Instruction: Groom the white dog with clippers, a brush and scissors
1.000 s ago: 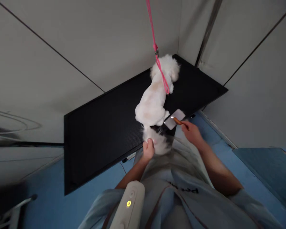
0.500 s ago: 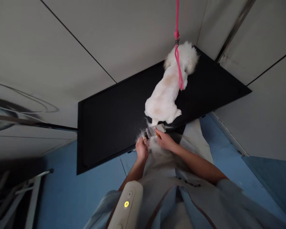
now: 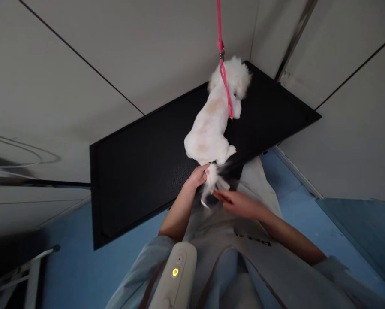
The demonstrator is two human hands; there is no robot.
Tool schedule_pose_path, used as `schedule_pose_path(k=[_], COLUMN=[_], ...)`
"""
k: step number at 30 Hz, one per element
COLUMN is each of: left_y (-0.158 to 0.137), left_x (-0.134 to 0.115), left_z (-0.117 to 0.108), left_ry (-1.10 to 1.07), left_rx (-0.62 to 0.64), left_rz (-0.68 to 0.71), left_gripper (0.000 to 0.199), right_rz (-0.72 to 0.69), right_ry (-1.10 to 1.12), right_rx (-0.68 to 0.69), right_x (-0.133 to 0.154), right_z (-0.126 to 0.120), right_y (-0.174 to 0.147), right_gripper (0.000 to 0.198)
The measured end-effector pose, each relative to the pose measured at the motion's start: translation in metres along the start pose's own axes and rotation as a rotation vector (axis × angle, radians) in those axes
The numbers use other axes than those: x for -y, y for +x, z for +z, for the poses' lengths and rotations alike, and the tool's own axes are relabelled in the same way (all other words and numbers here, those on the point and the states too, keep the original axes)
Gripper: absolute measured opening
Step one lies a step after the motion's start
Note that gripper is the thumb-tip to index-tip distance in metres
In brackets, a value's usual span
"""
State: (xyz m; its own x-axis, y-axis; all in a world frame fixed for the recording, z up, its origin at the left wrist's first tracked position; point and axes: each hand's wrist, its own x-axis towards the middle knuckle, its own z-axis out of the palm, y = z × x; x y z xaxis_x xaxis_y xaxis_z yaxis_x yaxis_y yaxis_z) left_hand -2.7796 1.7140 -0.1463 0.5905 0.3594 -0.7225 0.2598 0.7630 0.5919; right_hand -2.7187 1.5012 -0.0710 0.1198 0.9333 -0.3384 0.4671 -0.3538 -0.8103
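A closely clipped white dog [image 3: 207,128] with a fluffy head stands on the black table [image 3: 134,171], rump towards me and head at the far side. My left hand [image 3: 197,177] is closed around the base of its long-haired tail [image 3: 212,175]. In my right hand [image 3: 242,204] is a slicker brush [image 3: 222,196], gripped by its orange-brown handle. The brush head is smeared by motion among the tail hairs, so its exact contact is unclear.
A pink leash loop [image 3: 225,79] hangs from above and runs to the dog's neck and chest. Pale wall panels [image 3: 115,51] border the table's far side. A white metal frame [image 3: 33,274] stands on the blue floor [image 3: 73,236] at lower left.
My left hand has left the brush, where it held loose hair, and now grips the tail. My right hand has moved the brush down and right. The view has shifted slightly.
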Motion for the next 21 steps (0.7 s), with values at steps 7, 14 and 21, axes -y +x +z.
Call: schedule_pose_path(k=[7, 14, 21], left_y=[-0.01, -0.013, -0.011], left_x=[0.015, 0.049, 0.054], left_z=[0.0, 0.024, 0.034], left_ry=[-0.176, -0.141, -0.1], left_rx=[0.194, 0.218, 0.255], left_rz=[-0.084, -0.129, -0.068], left_gripper=[0.029, 0.032, 0.035], right_rz=[0.2, 0.316, 0.337], right_ry=[-0.234, -0.339, -0.463], right_rx=[-0.014, -0.137, -0.113], right_x=[-0.032, -0.012, -0.034], right_z=[-0.005, -0.03, -0.042], right_y=[-0.025, -0.064, -0.069], right_gripper=[0.056, 0.052, 0.049])
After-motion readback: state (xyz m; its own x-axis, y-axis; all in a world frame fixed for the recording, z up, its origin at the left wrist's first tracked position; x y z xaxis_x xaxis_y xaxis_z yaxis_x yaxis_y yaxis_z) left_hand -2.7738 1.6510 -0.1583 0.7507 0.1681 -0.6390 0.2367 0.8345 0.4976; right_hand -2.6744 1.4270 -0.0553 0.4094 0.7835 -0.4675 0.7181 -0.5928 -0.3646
